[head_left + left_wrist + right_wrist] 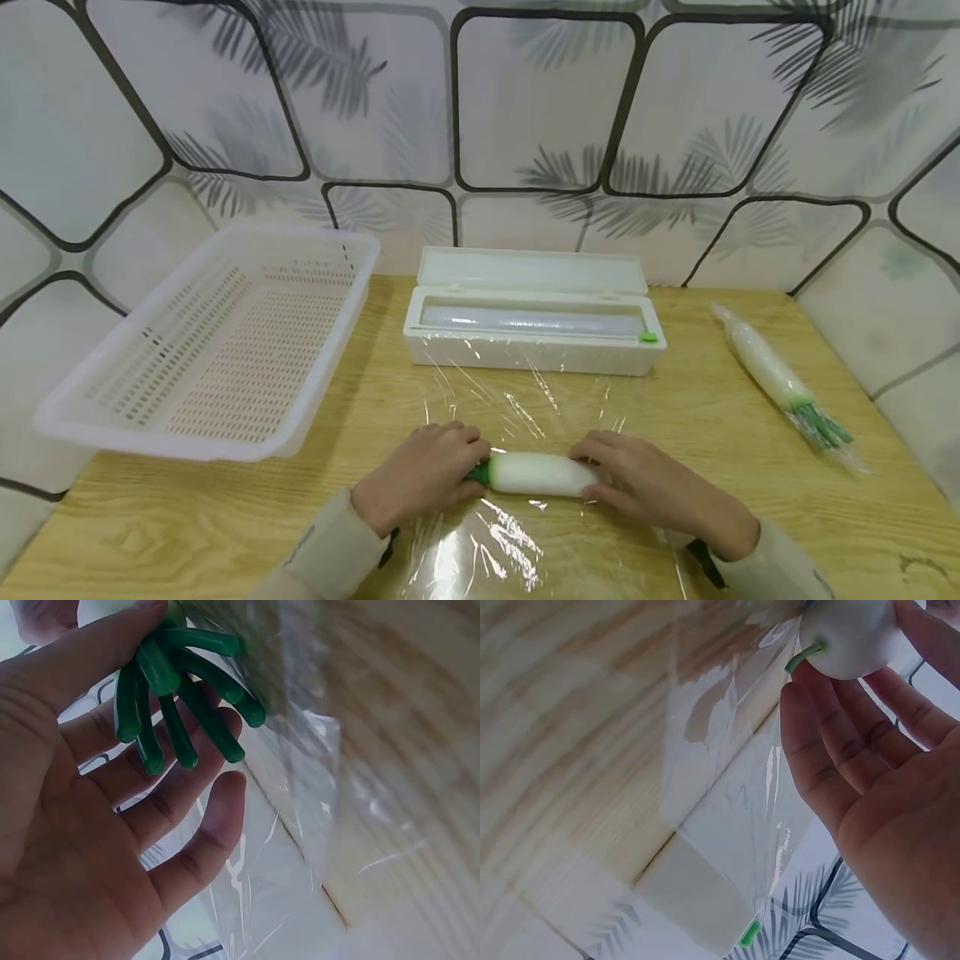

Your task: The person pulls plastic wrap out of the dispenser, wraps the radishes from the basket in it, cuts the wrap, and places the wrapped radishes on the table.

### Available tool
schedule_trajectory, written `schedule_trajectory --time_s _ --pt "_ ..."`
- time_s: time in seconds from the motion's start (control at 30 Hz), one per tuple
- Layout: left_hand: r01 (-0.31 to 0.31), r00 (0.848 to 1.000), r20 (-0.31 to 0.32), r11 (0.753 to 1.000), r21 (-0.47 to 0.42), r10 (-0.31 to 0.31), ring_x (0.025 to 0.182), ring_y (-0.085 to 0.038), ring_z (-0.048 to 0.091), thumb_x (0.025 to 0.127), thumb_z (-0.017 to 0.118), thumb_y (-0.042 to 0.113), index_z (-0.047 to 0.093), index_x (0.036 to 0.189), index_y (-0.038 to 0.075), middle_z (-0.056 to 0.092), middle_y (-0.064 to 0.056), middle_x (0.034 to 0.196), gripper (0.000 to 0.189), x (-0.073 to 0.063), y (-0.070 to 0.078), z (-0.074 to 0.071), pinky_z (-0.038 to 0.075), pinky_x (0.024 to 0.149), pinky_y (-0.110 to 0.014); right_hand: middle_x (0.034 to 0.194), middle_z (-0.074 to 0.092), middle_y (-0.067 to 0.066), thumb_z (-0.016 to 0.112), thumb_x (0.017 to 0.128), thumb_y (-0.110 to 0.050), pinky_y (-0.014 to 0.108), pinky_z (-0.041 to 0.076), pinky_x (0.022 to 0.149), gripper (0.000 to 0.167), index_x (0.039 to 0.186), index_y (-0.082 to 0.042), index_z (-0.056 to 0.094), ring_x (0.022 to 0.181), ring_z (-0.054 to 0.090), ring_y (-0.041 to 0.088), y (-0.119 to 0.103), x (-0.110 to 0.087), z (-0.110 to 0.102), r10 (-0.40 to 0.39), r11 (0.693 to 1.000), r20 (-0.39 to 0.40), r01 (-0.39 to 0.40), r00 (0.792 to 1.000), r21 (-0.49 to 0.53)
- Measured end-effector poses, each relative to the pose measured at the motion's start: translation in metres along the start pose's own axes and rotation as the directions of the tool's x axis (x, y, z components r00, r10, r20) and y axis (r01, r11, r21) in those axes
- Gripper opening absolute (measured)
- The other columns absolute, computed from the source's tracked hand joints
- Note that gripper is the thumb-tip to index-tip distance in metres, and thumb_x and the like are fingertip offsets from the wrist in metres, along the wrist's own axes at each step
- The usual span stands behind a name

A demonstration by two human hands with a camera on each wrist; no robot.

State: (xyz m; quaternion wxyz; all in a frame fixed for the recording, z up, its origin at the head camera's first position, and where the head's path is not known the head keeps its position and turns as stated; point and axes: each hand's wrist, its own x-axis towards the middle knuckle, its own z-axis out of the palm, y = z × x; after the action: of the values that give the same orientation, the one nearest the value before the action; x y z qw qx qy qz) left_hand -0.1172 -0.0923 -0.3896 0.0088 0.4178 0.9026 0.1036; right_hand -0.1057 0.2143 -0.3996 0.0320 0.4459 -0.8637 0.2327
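Observation:
A white radish with a green top lies crosswise over a sheet of clear plastic wrap. My left hand grips its leafy end, thumb on the near side and fingers on the far side. Short green stalks stick out past the thumb in the left wrist view. At the other end my right hand holds the tapered tip, where a thin green root shows in the right wrist view. From the white dispenser box behind, the wrap stretches under the radish toward me.
The dispenser's lid stands raised, with a roll of wrap inside and a green slider at its right end. A white perforated basket stands at left. Another radish, wrapped in plastic, lies at right. A patterned wall covering rises behind.

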Motion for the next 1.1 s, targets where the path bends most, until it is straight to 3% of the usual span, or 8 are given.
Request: schedule_trajectory --time_s 0.33,0.5,0.6,0.73,0.8,0.9,1.03,1.1 --pt "-0.002 1.0 0.018 0.998 0.07 0.001 0.086 -0.013 0.06 0.085 0.082 0.036 0.07 0.11 0.012 0.067 0.0 0.099 0.037 -0.006 0.003 -0.004 0.053 0.074 -0.03 0.11 0.066 0.001 0.08 0.086 -0.019 0.036 0.058 0.079 0.034 0.116 -0.006 0.067 0.094 0.064 0.014 -0.003 -0.002 -0.001 -0.01 0.998 -0.02 0.008 1.0 -0.069" --pt "-0.03 0.995 -0.086 0.994 0.105 0.039 0.097 -0.018 0.06 0.085 0.082 0.038 0.067 0.119 0.011 0.064 -0.002 0.108 0.046 -0.012 0.0 -0.006 0.055 0.082 -0.036 0.113 0.065 0.002 0.077 0.09 -0.025 0.036 0.058 0.081 0.037 0.118 -0.004 0.066 0.097 0.065 0.017 -0.005 -0.008 -0.007 -0.055 0.992 -0.087 0.045 0.995 -0.117" --pt "-0.061 0.979 -0.185 0.989 0.135 0.086 0.098 -0.017 0.06 0.082 0.084 0.036 0.068 0.115 0.012 0.063 0.0 0.106 0.044 -0.022 -0.003 -0.008 0.055 0.081 -0.033 0.113 0.064 0.0 0.065 0.1 -0.036 0.031 0.057 0.081 0.034 0.117 -0.006 0.067 0.097 0.064 0.016 -0.006 -0.013 -0.012 -0.086 0.989 -0.134 0.068 0.987 -0.131" --pt "-0.177 0.945 -0.252 0.975 0.136 0.206 0.082 -0.009 0.057 0.079 0.086 0.03 0.069 0.091 0.019 0.059 0.008 0.089 0.025 -0.042 -0.004 -0.01 0.047 0.069 -0.022 0.106 0.064 -0.004 0.049 0.106 -0.039 0.022 0.052 0.081 0.031 0.103 -0.014 0.068 0.093 0.063 0.013 -0.01 -0.028 -0.018 -0.149 0.984 -0.184 0.129 0.971 -0.12" --pt "-0.248 0.93 -0.252 0.962 0.113 0.269 0.077 -0.005 0.055 0.078 0.087 0.027 0.069 0.083 0.024 0.057 0.012 0.083 0.019 -0.054 -0.003 -0.009 0.043 0.067 -0.019 0.103 0.063 -0.007 0.048 0.107 -0.036 0.019 0.05 0.08 0.029 0.097 -0.018 0.068 0.09 0.061 0.009 -0.013 -0.039 -0.019 -0.18 0.982 -0.176 0.165 0.968 -0.094" --pt "-0.339 0.91 -0.233 0.939 0.055 0.342 0.074 0.0 0.053 0.074 0.085 0.021 0.067 0.076 0.028 0.055 0.017 0.079 0.02 -0.068 0.0 -0.002 0.04 0.065 -0.014 0.099 0.06 -0.013 0.066 0.101 -0.022 0.013 0.046 0.073 0.007 0.094 -0.023 0.067 0.085 0.055 0.001 -0.018 -0.059 -0.018 -0.163 0.986 -0.092 0.164 0.982 0.001" --pt "-0.337 0.934 -0.153 0.939 -0.064 0.324 0.075 0.005 0.045 0.066 0.08 0.016 0.061 0.069 0.031 0.051 0.021 0.08 0.024 -0.084 0.005 0.005 0.03 0.062 -0.011 0.092 0.052 -0.019 0.082 0.083 -0.017 0.004 0.037 0.066 0.021 0.087 -0.027 0.063 0.08 0.047 -0.007 -0.02 -0.078 -0.011 -0.116 0.984 0.045 0.108 0.992 0.141" --pt "-0.305 0.949 -0.11 0.947 -0.1 0.294 0.075 0.006 0.04 0.065 0.077 0.017 0.056 0.066 0.032 0.047 0.022 0.08 0.026 -0.088 0.007 0.005 0.027 0.062 -0.011 0.087 0.048 -0.02 0.081 0.083 -0.022 0.002 0.032 0.064 0.022 0.082 -0.028 0.061 0.077 0.042 -0.01 -0.018 -0.084 -0.003 -0.139 0.982 0.072 0.128 0.988 0.14"
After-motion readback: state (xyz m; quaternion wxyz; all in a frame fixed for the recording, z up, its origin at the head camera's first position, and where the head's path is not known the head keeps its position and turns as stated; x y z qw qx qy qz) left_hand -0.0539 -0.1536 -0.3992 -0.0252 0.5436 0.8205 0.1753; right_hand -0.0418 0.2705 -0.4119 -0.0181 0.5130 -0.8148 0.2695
